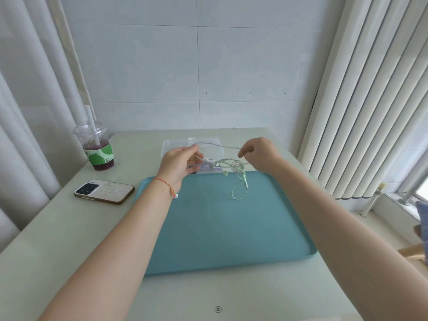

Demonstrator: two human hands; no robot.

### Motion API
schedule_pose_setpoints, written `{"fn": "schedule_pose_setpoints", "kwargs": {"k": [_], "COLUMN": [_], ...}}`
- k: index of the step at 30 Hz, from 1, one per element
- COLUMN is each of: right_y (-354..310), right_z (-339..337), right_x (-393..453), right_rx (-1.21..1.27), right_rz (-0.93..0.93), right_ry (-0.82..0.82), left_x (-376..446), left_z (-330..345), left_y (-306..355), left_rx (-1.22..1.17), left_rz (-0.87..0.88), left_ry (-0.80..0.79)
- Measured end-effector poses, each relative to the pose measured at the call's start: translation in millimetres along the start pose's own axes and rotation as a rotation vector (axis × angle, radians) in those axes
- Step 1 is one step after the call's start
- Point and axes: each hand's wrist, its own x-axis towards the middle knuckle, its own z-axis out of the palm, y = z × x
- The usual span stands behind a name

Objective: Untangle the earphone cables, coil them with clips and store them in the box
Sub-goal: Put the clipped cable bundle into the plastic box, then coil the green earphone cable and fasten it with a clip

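- Your left hand (183, 162) hides part of the clear box (214, 144) behind it — what lies inside is hard to make out beyond a purple blur at the near wall.
- Whether any clip is on the cable cannot be told.
- The earphone cable (236, 169) is pale green: one strand runs taut between your hands, and below it hang small tangled coils, an earbud and a longer loop over the far edge of the teal tray (220, 228).
- Your left fingers are curled, pinching the cable.
- Your right hand (259, 152) pinches the strand's other end, fingers bent together.
- A phone (104, 191) and an iced drink cup (97, 147) sit to your left on the table (58, 228).
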Motion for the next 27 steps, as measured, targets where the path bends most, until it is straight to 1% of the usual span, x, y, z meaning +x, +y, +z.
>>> {"fn": "schedule_pose_setpoints", "kwargs": {"k": [2, 4, 6, 8, 10, 11, 13, 15, 17, 19, 20, 22, 24, 27], "right_y": [4.9, 6.5, 4.2, -1.8, -7.8, -10.6, -15.7, -21.6, -30.2, -36.9, -39.4, -41.9, -42.6, -42.2], "right_z": [4.0, 8.0, 8.9, 10.3, 15.3, 18.8, 26.5, 31.1, 35.6, 42.2, 45.5, 48.8, 47.0, 36.9], "right_x": [3.6, 5.2, 3.3, 0.2, -3.5, -5.9, -7.6, -10.9, -14.3, -18.1, -20.0, -21.8, -19.8, -15.5], "right_rx": [0.034, 0.143, 0.311, 0.419, 0.397, 0.371, 0.398, 0.419, 0.334, 0.266, 0.265, 0.315, 0.384, 0.531], "right_rz": [0.046, 0.089, 0.122, 0.123, 0.104, 0.085, 0.021, -0.070, -0.151, -0.194, -0.205, -0.190, -0.136, -0.066], "right_ry": [0.090, 0.087, 0.002, -0.149, -0.294, -0.339, -0.383, -0.434, -0.517, -0.593, -0.607, -0.574, -0.504, -0.391], "left_x": [-5.2, -10.7, -13.0, -12.7, -11.7, -11.5, -11.1, -10.0, -7.2, -2.7, -0.9, 0.6, 1.8, 4.4], "left_z": [6.3, 11.6, 15.1, 16.8, 17.1, 17.9, 19.1, 20.1, 19.1, 18.1, 18.3, 17.7, 12.7, 2.0], "left_y": [5.8, 9.2, 7.7, 4.5, 2.5, 2.2, 2.1, 2.0, 3.0, 5.5, 7.4, 11.8, 11.2, 5.0], "left_rx": [-0.081, -0.098, -0.015, 0.060, 0.088, 0.096, 0.118, 0.119, 0.056, -0.078, -0.167, -0.299, -0.269, -0.107], "left_rz": [-0.016, -0.026, -0.015, 0.006, 0.015, 0.018, 0.025, 0.035, 0.049, 0.031, 0.004, -0.057, -0.073, -0.108], "left_ry": [-0.101, -0.167, -0.210, -0.244, -0.267, -0.277, -0.283, -0.256, -0.224, -0.194, -0.180, -0.151, -0.138, -0.107]}}
